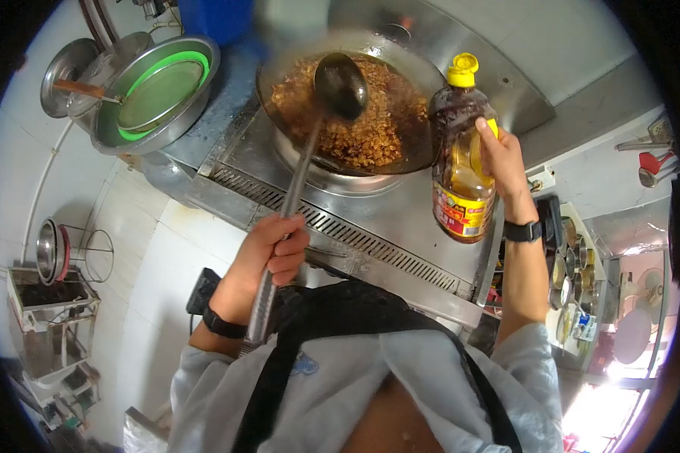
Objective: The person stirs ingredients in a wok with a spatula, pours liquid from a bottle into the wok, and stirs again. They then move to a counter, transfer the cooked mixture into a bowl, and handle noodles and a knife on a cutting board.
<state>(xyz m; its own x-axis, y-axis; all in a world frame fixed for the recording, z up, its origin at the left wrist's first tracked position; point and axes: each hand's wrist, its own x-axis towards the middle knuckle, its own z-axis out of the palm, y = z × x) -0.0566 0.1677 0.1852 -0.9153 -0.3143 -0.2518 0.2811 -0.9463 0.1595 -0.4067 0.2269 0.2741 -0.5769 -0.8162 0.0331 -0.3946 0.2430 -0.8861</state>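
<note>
Left hand (268,253) wrapped round ladle (301,177) handle, its length keeping fingers back from far-side wok (418,143), bowl above food (370,140); right hand (506,162) grips bottle (461,177) near-upright at right, probably for spill control.

One wide view looks forward and down from head height, over the apron (347,306) to the wok (420,148).
</note>
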